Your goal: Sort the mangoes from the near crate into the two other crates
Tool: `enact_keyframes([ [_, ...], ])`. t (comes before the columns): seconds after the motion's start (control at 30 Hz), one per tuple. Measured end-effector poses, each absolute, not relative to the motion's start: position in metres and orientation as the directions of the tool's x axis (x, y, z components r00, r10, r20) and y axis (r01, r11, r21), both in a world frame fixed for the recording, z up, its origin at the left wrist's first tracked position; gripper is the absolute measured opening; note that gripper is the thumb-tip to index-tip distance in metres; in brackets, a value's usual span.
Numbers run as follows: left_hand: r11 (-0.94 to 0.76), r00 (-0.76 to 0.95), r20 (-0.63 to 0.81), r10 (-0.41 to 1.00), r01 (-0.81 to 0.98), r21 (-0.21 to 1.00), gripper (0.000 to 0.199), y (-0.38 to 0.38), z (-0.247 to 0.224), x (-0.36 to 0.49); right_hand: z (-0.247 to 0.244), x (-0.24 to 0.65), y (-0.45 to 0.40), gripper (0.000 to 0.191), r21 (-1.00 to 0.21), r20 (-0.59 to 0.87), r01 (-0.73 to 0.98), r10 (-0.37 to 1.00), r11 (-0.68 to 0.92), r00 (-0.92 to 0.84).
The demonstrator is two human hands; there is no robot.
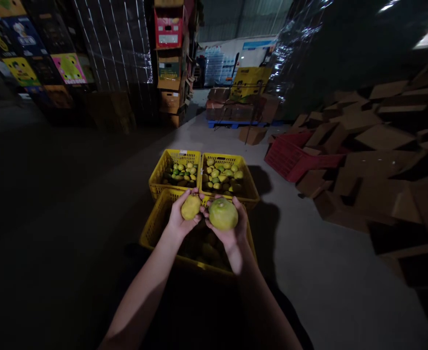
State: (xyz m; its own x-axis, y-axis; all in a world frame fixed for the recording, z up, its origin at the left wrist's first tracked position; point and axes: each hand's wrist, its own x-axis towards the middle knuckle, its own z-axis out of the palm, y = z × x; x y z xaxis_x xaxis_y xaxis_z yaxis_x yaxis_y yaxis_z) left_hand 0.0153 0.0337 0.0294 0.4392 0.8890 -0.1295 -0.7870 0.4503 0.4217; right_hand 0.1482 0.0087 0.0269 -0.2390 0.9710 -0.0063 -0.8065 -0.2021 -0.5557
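My left hand (178, 218) is closed around a small yellow citrus fruit (191, 207). Beside it, a larger green-yellow citrus fruit (223, 214) rests in the cupped fingers of my right hand (236, 234). Both hands are over a yellow plastic crate (149, 227) with more fruit in its shaded bottom. Just beyond stand two more yellow crates. The left crate (156, 179) contains small green and yellow fruits (181, 167); the right crate (251, 186) contains larger yellowish ones (222, 179).
To the right lies a heap of cardboard boxes (374, 165) with a red crate (287, 156) at its edge. Stacked fruit cartons (169, 73) rise behind the crates. A blue pallet (232, 124) with boxes stands farther back. Grey floor (301, 253) surrounds the crates.
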Motion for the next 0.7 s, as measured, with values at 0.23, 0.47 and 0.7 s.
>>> enact_keyframes([
  [0.23, 0.500, 0.465, -0.184, 0.866, -0.803, 0.324, 0.021, 0.038, 0.030, 0.016, 0.027, 0.148, 0.013, 0.029, -0.477, -0.140, -0.849, 0.974, -0.226, -0.181],
  [0.47, 0.408, 0.263, -0.414, 0.871, -0.858, 0.313, 0.013, 0.044, 0.028, 0.014, 0.023, 0.145, 0.019, 0.025, -0.504, -0.304, -0.854, 0.952, -0.130, 0.034],
  [0.7, 0.545, 0.440, -0.388, 0.810, -0.809, 0.222, 0.030, 0.038, 0.027, 0.002, 0.019, 0.149, 0.013, 0.027, -0.492, -0.449, -0.829, 0.893, -0.267, -0.022],
])
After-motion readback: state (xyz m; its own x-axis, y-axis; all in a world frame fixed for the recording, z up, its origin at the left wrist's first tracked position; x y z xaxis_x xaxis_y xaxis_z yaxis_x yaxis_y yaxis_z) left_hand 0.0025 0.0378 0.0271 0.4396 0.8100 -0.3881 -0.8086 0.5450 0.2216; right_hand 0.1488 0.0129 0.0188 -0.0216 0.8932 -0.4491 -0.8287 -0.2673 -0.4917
